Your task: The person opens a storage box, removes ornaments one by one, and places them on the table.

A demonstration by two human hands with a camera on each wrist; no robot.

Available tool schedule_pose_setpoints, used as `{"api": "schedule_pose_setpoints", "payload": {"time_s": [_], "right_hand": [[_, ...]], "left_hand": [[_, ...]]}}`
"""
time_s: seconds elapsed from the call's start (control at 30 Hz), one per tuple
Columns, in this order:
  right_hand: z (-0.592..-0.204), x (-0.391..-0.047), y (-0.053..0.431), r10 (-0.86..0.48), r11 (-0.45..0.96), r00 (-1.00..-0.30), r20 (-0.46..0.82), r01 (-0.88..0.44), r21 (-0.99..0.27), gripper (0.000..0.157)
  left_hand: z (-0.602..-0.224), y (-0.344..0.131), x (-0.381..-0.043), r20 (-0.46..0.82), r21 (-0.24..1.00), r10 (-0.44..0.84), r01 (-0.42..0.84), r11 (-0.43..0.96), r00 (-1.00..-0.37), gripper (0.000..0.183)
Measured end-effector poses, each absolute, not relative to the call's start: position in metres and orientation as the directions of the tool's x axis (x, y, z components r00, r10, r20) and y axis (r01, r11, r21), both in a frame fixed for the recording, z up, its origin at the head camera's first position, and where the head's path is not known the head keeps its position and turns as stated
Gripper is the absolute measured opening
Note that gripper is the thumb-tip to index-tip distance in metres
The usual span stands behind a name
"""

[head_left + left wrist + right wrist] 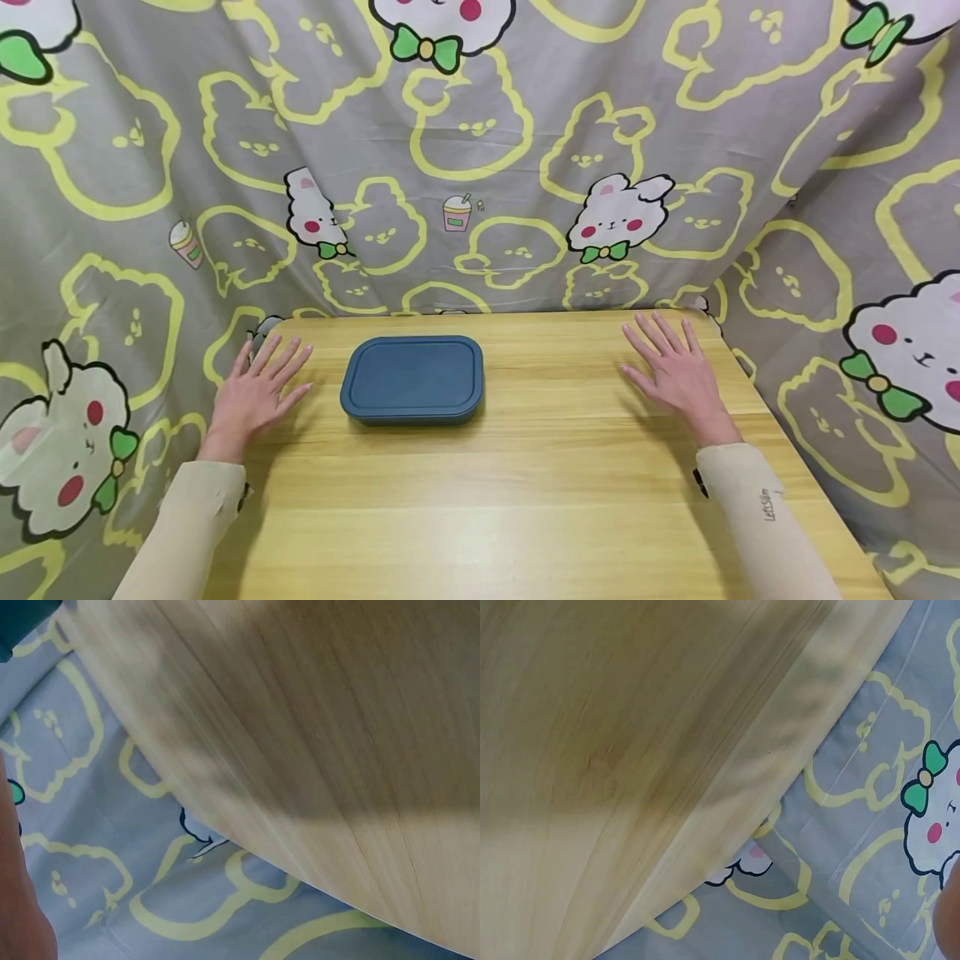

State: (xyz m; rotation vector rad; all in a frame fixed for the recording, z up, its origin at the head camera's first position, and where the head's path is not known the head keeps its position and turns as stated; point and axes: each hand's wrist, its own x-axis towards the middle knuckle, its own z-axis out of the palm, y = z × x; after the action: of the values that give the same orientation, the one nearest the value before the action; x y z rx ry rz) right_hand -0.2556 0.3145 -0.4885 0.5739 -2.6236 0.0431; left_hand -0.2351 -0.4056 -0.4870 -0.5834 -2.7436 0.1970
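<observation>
A dark blue rectangular container with a lid (416, 377) lies on the wooden table, left of the middle toward the back. To its left, my left hand (251, 398) is held with fingers spread, over the table's left edge and apart from the container. My right hand (677, 375) has its fingers spread too, near the back right corner, well away from the container. Neither hand holds anything. Only a sliver of skin (22, 900) shows in the left wrist view, and a small patch of skin (949, 915) in the right wrist view.
The light wooden table (480, 517) has rounded back corners. A grey curtain (487, 158) with yellow outlined animals and white rabbit faces hangs close around its back and sides. Beige sleeves (757, 508) cover both forearms.
</observation>
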Motion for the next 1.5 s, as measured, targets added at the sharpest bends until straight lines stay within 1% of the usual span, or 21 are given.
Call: {"api": "schedule_pose_setpoints", "payload": {"time_s": [0.1,0.17,0.23,0.3,0.37,0.47,0.53,0.6,0.67,0.8,0.93,1.03,1.3,1.5], "right_hand": [[-0.488,-0.255,0.313,-0.387,0.914,-0.819,0.424,-0.4,0.063,0.074],[-0.488,-0.255,0.31,-0.382,0.917,-0.829,0.41,-0.395,0.055,0.074],[-0.487,-0.256,0.306,-0.377,0.917,-0.84,0.39,-0.397,0.031,0.075],[-0.487,-0.258,0.298,-0.374,0.916,-0.85,0.372,-0.401,0.006,0.074],[-0.488,-0.259,0.287,-0.376,0.909,-0.859,0.347,-0.415,-0.043,0.073],[-0.491,-0.262,0.265,-0.387,0.884,-0.867,0.314,-0.446,-0.141,0.073],[-0.494,-0.264,0.247,-0.399,0.856,-0.87,0.289,-0.467,-0.223,0.073],[-0.496,-0.265,0.228,-0.415,0.824,-0.871,0.264,-0.482,-0.296,0.074],[-0.498,-0.267,0.209,-0.436,0.791,-0.868,0.236,-0.495,-0.359,0.075],[-0.5,-0.268,0.173,-0.485,0.729,-0.86,0.155,-0.496,-0.472,0.08],[-0.504,-0.267,0.145,-0.513,0.675,-0.855,0.074,-0.455,-0.581,0.087],[-0.507,-0.267,0.129,-0.528,0.644,-0.849,0.037,-0.428,-0.634,0.094],[-0.514,-0.271,0.105,-0.542,0.619,-0.84,0.007,-0.405,-0.673,0.109],[-0.514,-0.272,0.094,-0.558,0.599,-0.83,0.009,-0.411,-0.687,0.116]], "left_hand": [[-0.486,-0.403,-0.233,0.288,-0.194,0.4,0.355,0.914,-0.87,0.07],[-0.484,-0.398,-0.232,0.286,-0.154,0.369,0.338,0.929,-0.884,0.07],[-0.482,-0.391,-0.232,0.269,-0.074,0.329,0.322,0.944,-0.905,0.07],[-0.481,-0.383,-0.232,0.22,0.064,0.29,0.311,0.948,-0.931,0.073],[-0.48,-0.375,-0.233,0.139,0.246,0.272,0.3,0.922,-0.952,0.077],[-0.481,-0.367,-0.233,0.01,0.514,0.293,0.257,0.818,-0.956,0.088],[-0.482,-0.363,-0.233,-0.036,0.632,0.332,0.236,0.738,-0.942,0.097],[-0.483,-0.36,-0.233,-0.04,0.697,0.371,0.241,0.675,-0.928,0.106],[-0.485,-0.356,-0.234,-0.019,0.73,0.405,0.264,0.631,-0.914,0.11],[-0.487,-0.351,-0.236,0.014,0.754,0.446,0.303,0.583,-0.895,0.115],[-0.491,-0.345,-0.236,0.03,0.758,0.461,0.321,0.568,-0.887,0.121],[-0.494,-0.341,-0.236,0.035,0.762,0.455,0.319,0.564,-0.89,0.124],[-0.499,-0.338,-0.235,-0.024,0.77,0.393,0.234,0.594,-0.919,0.129],[-0.502,-0.336,-0.234,-0.031,0.76,0.365,0.216,0.614,-0.93,0.127]]}}
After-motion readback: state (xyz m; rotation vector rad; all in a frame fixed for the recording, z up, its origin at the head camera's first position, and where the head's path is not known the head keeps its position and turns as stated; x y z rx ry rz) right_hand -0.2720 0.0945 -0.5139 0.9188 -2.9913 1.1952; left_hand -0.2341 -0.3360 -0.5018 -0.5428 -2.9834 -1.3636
